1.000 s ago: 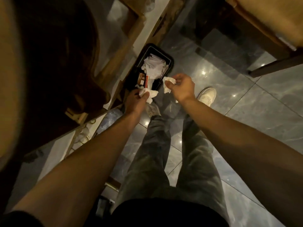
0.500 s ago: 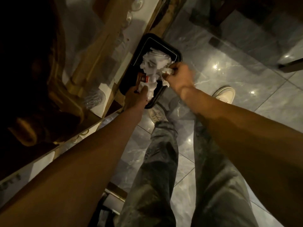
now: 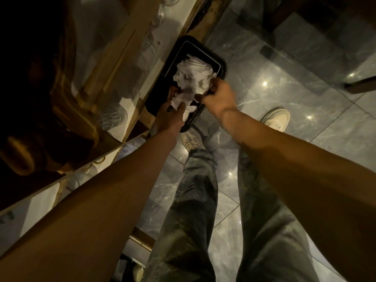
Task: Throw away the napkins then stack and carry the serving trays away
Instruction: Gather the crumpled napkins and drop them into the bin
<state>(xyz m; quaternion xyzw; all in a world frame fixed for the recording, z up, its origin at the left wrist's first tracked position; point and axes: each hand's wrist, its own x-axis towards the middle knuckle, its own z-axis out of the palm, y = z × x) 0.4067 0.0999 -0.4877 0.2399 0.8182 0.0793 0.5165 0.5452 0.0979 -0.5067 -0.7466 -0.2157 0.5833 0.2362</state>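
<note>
A black rectangular bin (image 3: 220,64) stands on the floor below me, against a wooden counter. A heap of white crumpled napkins (image 3: 193,75) fills it. My left hand (image 3: 169,119) is over the bin's near end, pinching a crumpled white napkin (image 3: 178,101) that touches the heap. My right hand (image 3: 219,94) hovers at the bin's right rim with fingers curled against the heap's edge; whether a napkin is still between them is hidden. No serving trays are in view.
A wooden counter frame (image 3: 130,58) with glassware (image 3: 113,117) runs along the left of the bin. My legs and pale shoes (image 3: 276,118) stand on the glossy grey tile floor. Dark wooden furniture (image 3: 360,86) sits at the upper right.
Both hands have moved forward and down from above the floor to the bin. The napkins they carried are now at the heap inside it.
</note>
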